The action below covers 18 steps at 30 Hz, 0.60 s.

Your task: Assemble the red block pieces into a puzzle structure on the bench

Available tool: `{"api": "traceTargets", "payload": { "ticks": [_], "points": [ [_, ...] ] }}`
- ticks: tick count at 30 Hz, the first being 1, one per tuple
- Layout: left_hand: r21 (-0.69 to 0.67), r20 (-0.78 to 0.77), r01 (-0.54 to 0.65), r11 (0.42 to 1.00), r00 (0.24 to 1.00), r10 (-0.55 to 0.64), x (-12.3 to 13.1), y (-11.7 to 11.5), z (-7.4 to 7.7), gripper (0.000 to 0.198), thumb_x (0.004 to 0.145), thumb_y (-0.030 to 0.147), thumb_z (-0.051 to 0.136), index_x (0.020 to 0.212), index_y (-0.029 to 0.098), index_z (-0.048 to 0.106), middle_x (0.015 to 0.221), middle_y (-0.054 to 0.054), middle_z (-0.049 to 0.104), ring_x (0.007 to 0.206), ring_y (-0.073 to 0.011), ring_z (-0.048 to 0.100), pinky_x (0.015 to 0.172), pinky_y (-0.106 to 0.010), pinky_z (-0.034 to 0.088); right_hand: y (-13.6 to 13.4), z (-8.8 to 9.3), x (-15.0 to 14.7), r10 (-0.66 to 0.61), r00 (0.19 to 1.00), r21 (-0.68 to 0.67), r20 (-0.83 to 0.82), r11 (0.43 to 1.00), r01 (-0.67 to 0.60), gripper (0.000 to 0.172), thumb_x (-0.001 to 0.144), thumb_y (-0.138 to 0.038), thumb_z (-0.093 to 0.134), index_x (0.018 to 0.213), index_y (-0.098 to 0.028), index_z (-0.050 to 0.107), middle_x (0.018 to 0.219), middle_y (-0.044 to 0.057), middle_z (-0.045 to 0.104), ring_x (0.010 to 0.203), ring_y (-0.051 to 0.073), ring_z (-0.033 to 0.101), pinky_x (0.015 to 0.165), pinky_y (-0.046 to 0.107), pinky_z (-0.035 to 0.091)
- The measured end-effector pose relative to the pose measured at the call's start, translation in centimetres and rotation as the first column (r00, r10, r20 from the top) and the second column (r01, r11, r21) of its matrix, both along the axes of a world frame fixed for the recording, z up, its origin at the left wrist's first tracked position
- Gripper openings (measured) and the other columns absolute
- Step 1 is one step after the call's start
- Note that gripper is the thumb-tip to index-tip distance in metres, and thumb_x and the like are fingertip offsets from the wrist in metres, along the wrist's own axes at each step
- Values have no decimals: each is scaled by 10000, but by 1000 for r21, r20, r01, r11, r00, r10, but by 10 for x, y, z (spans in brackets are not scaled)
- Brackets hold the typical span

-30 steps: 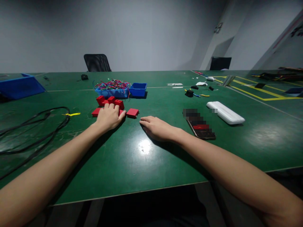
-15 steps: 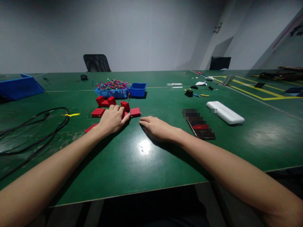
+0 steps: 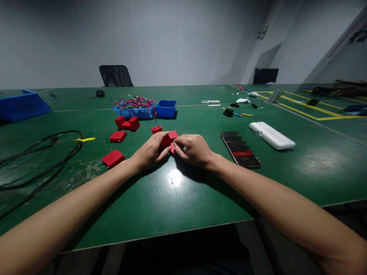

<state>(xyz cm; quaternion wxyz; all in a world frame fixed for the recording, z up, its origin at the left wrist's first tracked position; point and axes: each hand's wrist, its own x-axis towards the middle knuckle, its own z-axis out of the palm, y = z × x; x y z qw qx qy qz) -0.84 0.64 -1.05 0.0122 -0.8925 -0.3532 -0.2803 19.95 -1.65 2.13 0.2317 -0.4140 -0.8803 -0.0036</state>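
Note:
My left hand (image 3: pixel 152 150) is closed round a small red plastic block (image 3: pixel 165 141), thumb in front and fingers behind. Against the right side of this block, my right hand (image 3: pixel 194 149) has its thumb and fingertips drawn together in a pinch. Fingers partly cover the block, so its full shape is hidden. Just behind the hands, another red block (image 3: pixel 172 134) shows, and one with holes in its top (image 3: pixel 156 129) stands farther back. Left of my left hand lie two loose red blocks, a nearer one (image 3: pixel 113 158) and a farther one (image 3: pixel 118 136).
Beyond the blocks, a blue bin of tangled wires (image 3: pixel 134 111) adjoins a smaller blue bin (image 3: pixel 166 109). Black cable (image 3: pixel 65 162) loops at left. A phone (image 3: pixel 242 152) and white power bank (image 3: pixel 271 136) lie at right. A U-shaped red piece (image 3: pixel 127 123) sits behind the blocks.
My left hand has moved right from the red blocks and now holds one. My right hand has curled from lying flat into a pinch at that block.

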Motion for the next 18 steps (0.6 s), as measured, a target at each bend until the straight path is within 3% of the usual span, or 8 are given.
{"api": "traceTargets", "payload": {
  "ticks": [3, 7, 11, 14, 18],
  "points": [
    [16, -31, -26, 1000, 999, 26, 0, 3, -2, 467, 952, 362, 467, 1342, 111, 412, 1267, -174, 569, 1189, -264, 531, 1039, -436, 447, 0, 0, 0, 6, 1000, 2, 21, 1000, -6, 286, 928, -301, 470, 891, -148, 708, 876, 99, 715, 729, 170, 606, 658, 278, 386],
    [51, -101, -215, 975, 970, 219, -2, 4, 2, 417, 953, 409, 438, 1251, 124, 499, 1169, -166, 587, 1097, -293, 554, 974, -475, 471, 0, 2, 1, 44, 993, -23, 113, 999, -42, 293, 936, -295, 465, 913, -141, 713, 962, 124, 693, 843, 197, 611, 700, 287, 414],
    [6, -136, -357, 934, 925, 355, -3, 3, 4, 370, 953, 455, 418, 1128, 160, 555, 1089, -124, 562, 973, -260, 608, 852, -400, 520, 1, 6, 5, 19, 987, -95, 161, 995, -4, 258, 925, -266, 491, 999, -146, 707, 1037, 129, 675, 866, 196, 623, 733, 287, 442],
    [-34, -103, -369, 929, 926, 364, -4, 3, 3, 383, 949, 480, 422, 1144, 170, 537, 1105, -110, 542, 930, -244, 625, 809, -375, 533, 4, 8, 9, -31, 984, -117, 176, 992, 52, 269, 924, -281, 504, 1039, -152, 711, 1055, 145, 685, 941, 234, 634, 774, 311, 455],
    [-47, -40, -317, 947, 948, 315, -7, 4, 0, 331, 941, 408, 458, 1145, 158, 531, 1117, -120, 547, 961, -249, 616, 834, -386, 541, 10, 11, 15, -150, 980, -120, 134, 979, 167, 304, 921, -337, 509, 1052, -163, 721, 1048, 143, 712, 915, 259, 652, 721, 325, 445]
  ]
}}
